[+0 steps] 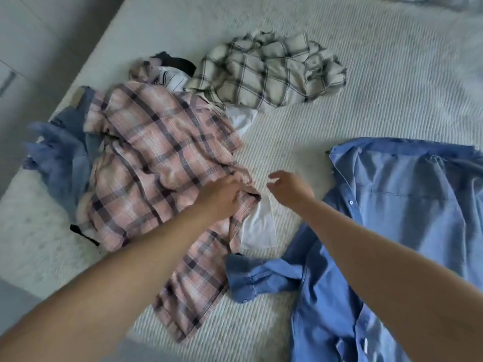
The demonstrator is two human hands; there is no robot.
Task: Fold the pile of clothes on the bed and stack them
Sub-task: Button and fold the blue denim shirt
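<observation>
A crumpled pink plaid shirt [156, 158] lies on top of the pile at the left of the bed. My left hand [222, 194] grips its right edge, fingers curled into the cloth. My right hand [290, 189] hovers just to the right, fingers loosely spread, holding nothing. A blue denim shirt [405, 205] lies spread out on the right, one sleeve [258, 278] bent toward the plaid shirt. A white garment [257, 228] pokes out from under the plaid shirt. A cream checked shirt [271, 71] lies bunched farther back.
Blue jeans [65, 152] and a dark item [175, 61] sit under the pile at the left. The bed has a white ribbed cover [366, 87]. The bed's left edge runs diagonally, with grey floor [31, 48] beyond it.
</observation>
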